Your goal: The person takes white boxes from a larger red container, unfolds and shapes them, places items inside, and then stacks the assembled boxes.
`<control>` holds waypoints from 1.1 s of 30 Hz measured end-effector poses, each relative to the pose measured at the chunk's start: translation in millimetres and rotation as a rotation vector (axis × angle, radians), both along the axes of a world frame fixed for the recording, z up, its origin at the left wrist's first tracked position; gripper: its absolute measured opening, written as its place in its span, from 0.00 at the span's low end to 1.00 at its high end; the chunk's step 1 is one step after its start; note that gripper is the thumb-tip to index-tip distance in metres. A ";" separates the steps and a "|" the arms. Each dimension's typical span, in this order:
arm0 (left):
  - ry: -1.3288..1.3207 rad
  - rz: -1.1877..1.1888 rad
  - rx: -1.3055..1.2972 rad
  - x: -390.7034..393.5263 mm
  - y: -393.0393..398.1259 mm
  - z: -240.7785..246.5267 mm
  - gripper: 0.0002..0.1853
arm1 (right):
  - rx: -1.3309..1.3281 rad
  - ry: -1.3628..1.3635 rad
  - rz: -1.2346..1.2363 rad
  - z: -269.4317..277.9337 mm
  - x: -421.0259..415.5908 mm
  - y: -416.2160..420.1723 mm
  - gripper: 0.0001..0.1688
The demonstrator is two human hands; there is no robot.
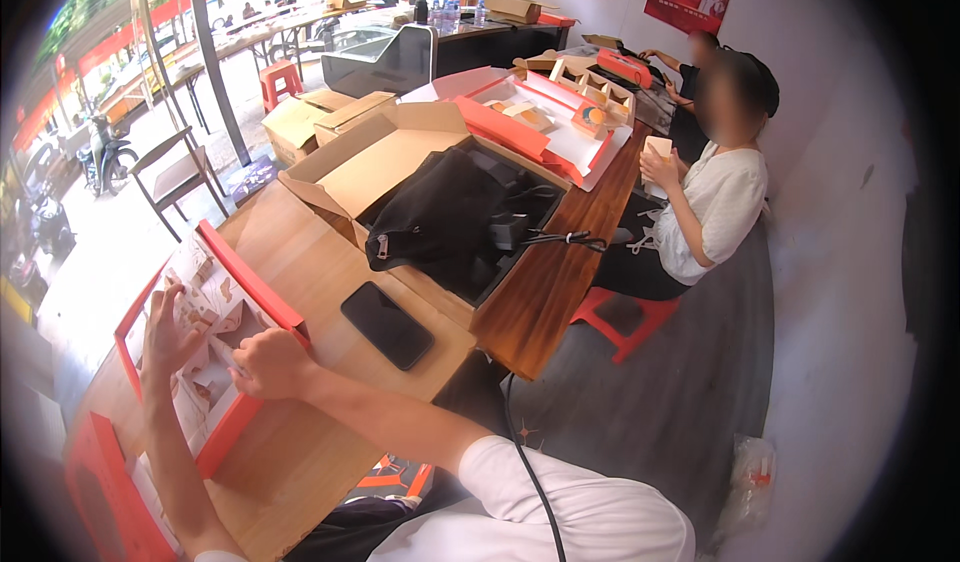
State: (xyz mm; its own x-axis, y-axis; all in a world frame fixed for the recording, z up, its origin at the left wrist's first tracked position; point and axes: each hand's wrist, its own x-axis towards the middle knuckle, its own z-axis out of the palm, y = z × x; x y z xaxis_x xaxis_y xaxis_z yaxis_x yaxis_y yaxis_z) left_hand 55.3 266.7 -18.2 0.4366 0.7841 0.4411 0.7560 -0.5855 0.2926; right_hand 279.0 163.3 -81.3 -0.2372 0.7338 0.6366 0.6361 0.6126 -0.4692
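A shallow red gift box [251,284] lies on the light wood table, its inside lined with a white patterned cardboard insert [225,303] that has folded flaps and hollows. My left hand [171,333] reaches over the box's left part, fingers spread and touching the insert. From the right side, my right hand [271,363] is curled, with thumb and fingers pinching a white flap of the insert near the box's right wall. What lies beneath both hands is partly hidden. To the right of the box, a black smartphone [387,325] rests on the table.
An open brown carton [337,187] holding a black cloth bag [442,202] and a charger [510,230] stands ahead. A red lid [105,479] is at lower left. Beyond lies another opened red box [517,130]. A person [712,187] sits at right, holding a small box; another sits farther back.
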 end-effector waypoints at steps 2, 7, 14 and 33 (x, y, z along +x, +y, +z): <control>0.012 -0.004 0.011 -5.1 1.8 -3.0 0.38 | -0.014 -0.006 0.003 2.4 -0.9 -1.7 0.17; -0.007 -0.011 0.100 -0.4 -6.9 1.9 0.38 | -0.036 -0.008 0.000 1.1 0.5 -0.1 0.17; -0.066 -0.030 0.026 -1.2 -4.2 -7.4 0.45 | -0.028 -0.033 -0.004 -1.3 -1.3 1.4 0.18; -0.425 -0.068 -0.216 -0.6 -84.4 55.9 0.44 | 0.041 0.531 0.179 11.8 -4.1 0.4 0.55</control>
